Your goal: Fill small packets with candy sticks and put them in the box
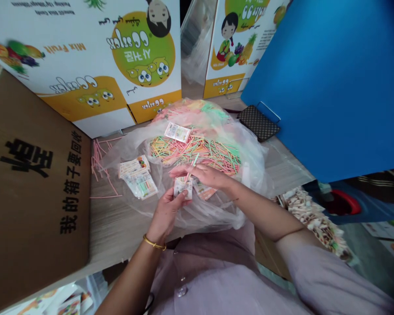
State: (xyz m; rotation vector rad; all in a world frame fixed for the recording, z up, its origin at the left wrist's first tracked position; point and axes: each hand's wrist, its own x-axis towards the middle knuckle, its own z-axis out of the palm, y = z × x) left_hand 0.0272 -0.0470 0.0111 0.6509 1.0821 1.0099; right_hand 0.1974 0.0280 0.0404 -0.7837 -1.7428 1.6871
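My left hand (171,204) is closed on a small printed candy packet (183,186), with the thumb across its front. Just above it is my right hand (206,174), its fingers closed on a few thin candy sticks (195,161) whose lower ends meet the packet's top edge. Whether they are inside the packet I cannot tell. Behind my hands lies a heap of pink, green and yellow candy sticks (213,153) in a clear plastic bag (254,162). A single packet (177,132) rests on that heap. More packets (139,179) lie left of my hands, and another (206,192) is partly under my right wrist.
Loose pink sticks (100,164) lie on the table (108,223) by a brown carton (36,188). Printed candy boxes (95,57) stand behind, with a blue panel (325,87) and a checkered pouch (258,123) at right. Many packets (310,214) are piled below the table's right edge.
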